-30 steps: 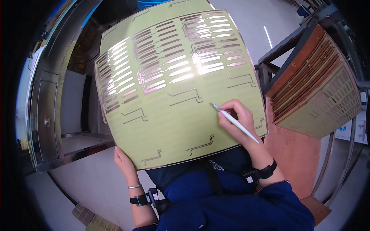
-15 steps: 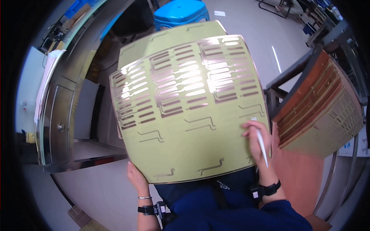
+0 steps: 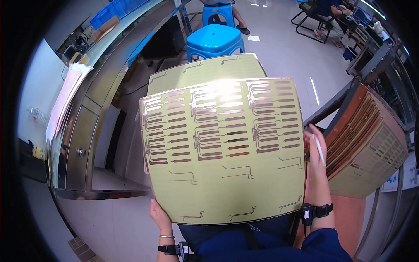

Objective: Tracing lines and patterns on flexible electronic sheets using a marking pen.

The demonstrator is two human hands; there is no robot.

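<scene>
A large greenish-yellow circuit board panel (image 3: 262,187) with copper-coloured traces lies in front of my body, its near edge at my waist. My left hand (image 3: 160,215) grips its lower left edge, fingers hidden beneath. Beside the right edge is my right hand (image 3: 315,150), with a slim white pen-like tool (image 3: 321,153) held in it. Its fingers curl close to the panel's edge; whether they touch it I cannot tell. Behind the top panel, a second similar panel (image 3: 174,77) sticks out at the far side.
On the right, several copper-clad panels (image 3: 371,144) lean upright on a rack. A metal bench with a drawer (image 3: 80,152) stands at left, papers (image 3: 70,98) on its top. Beyond the panels are a blue stool (image 3: 214,37) and a seated person (image 3: 329,8).
My right hand has moved from over the panel's lower right area to beside its right edge, pen-like tool still held. The view has tilted up, showing more of the room; the left hand keeps its grip.
</scene>
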